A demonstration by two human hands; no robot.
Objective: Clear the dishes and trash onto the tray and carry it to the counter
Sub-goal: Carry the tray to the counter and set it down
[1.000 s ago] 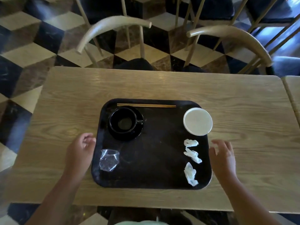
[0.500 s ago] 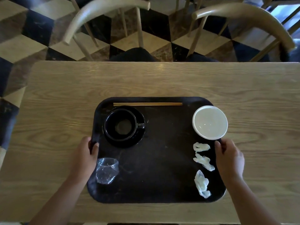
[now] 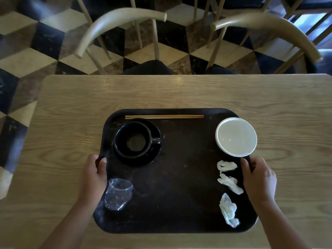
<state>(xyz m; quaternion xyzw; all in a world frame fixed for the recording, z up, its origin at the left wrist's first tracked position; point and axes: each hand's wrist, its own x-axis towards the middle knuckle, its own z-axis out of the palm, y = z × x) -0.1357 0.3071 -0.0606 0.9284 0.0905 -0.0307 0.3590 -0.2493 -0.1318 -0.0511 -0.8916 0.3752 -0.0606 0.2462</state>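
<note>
The tray (image 3: 179,194) sits on the worktop (image 3: 71,123) toward its near edge. On the tray, chopsticks (image 3: 164,117) lie along the far edge, the cup (image 3: 133,140) on its saucer (image 3: 152,157) is far left, and the bowl (image 3: 236,137) is far right. The crumpled plastic cup (image 3: 117,194) lies near left, and three tissues (image 3: 229,182) run along the right edge.

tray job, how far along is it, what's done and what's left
Done: the black cup on its saucer, chopsticks, white bowl, crushed plastic cup and napkin scraps all sit on the tray; no dishes or trash show on the table. In hand: left hand and right hand grip the tray's side rims. Left: carrying it to the counter, which is out of view.
</note>
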